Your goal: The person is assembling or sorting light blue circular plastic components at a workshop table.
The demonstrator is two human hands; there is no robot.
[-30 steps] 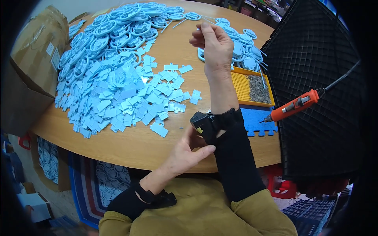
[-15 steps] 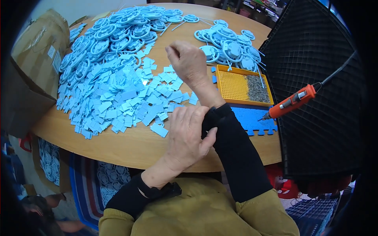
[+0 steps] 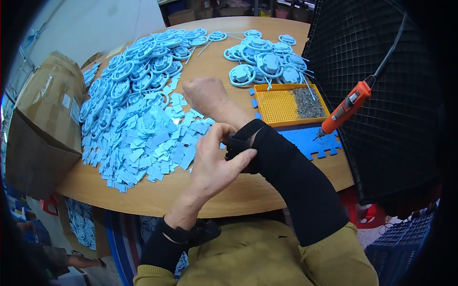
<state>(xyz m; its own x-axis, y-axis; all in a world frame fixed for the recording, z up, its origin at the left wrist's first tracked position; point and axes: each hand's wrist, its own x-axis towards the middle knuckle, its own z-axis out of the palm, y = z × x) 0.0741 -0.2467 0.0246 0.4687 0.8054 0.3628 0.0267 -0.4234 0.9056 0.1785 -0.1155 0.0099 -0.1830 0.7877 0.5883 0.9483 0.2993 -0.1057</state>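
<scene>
I have the left grip (image 3: 208,162) pinched on the black band (image 3: 237,143) at the right wrist
From my end, the band sits just right of the left grip, between its thumb and fingers, and back toward the elbow from the right grip (image 3: 205,95); its long axis looks to run across the forearm, and the left hand alone can reach it; the right grip is curled, its fingertips hidden, so I cannot tell whether it holds anything; plates (image 3: 162,138) lie left of both grips, the driver (image 3: 346,107) well right
</scene>
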